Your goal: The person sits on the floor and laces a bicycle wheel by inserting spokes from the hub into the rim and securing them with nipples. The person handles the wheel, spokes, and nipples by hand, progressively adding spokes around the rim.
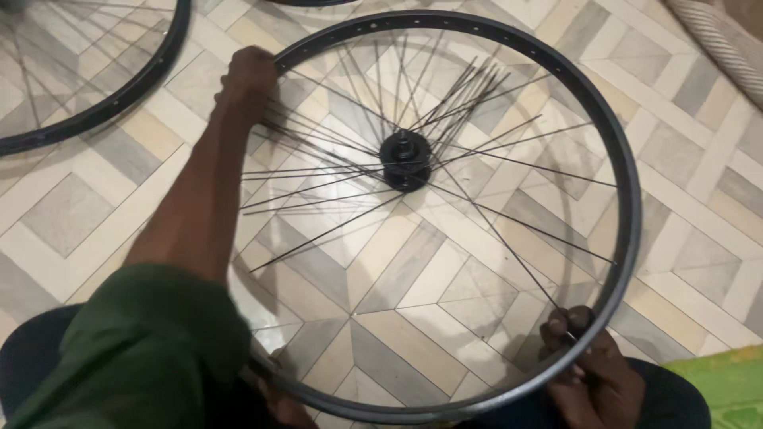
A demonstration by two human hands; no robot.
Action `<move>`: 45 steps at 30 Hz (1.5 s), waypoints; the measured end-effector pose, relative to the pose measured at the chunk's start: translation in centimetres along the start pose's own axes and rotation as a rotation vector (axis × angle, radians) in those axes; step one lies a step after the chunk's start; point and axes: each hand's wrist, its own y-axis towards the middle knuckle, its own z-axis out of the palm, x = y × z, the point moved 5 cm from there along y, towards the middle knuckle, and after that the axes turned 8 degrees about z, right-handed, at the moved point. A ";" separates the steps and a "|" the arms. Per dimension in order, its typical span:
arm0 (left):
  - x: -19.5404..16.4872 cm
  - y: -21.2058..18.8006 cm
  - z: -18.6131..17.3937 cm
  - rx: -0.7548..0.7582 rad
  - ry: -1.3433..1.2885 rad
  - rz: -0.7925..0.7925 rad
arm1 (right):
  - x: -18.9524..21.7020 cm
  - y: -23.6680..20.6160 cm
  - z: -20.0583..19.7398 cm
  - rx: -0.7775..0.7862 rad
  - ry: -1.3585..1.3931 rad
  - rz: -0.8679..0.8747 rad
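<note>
A black bicycle wheel rim (628,183) lies tilted over my lap above the tiled floor. A black hub (405,161) sits in its middle with many thin loose spokes (318,187) fanning out, several not attached to the rim. My left hand (248,75) grips the rim at its upper left edge, fingers closed over it. My right hand (592,369) holds the rim at its lower right, pinching the end of a spoke where it meets the rim. A green sleeve covers my left upper arm.
Another black spoked wheel (119,95) lies on the floor at the upper left. A third rim edge (310,2) shows at the top. A pale ribbed item (719,40) is at the top right, a green mat (723,385) at the bottom right.
</note>
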 end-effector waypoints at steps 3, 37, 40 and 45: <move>-0.2 -0.6 -0.1 -0.049 -0.140 0.098 | -0.1 0.2 1.3 0.103 0.051 0.014; -20.7 -34.3 16.4 0.925 -0.675 0.620 | 3.0 -0.1 5.0 -0.288 -0.854 -0.400; -20.4 -34.2 16.8 0.955 -0.708 0.600 | 3.0 -0.1 5.1 -0.319 -0.848 -0.368; -20.2 -34.2 17.1 0.993 -0.758 0.575 | 3.1 -0.3 5.5 -0.363 -0.893 -0.369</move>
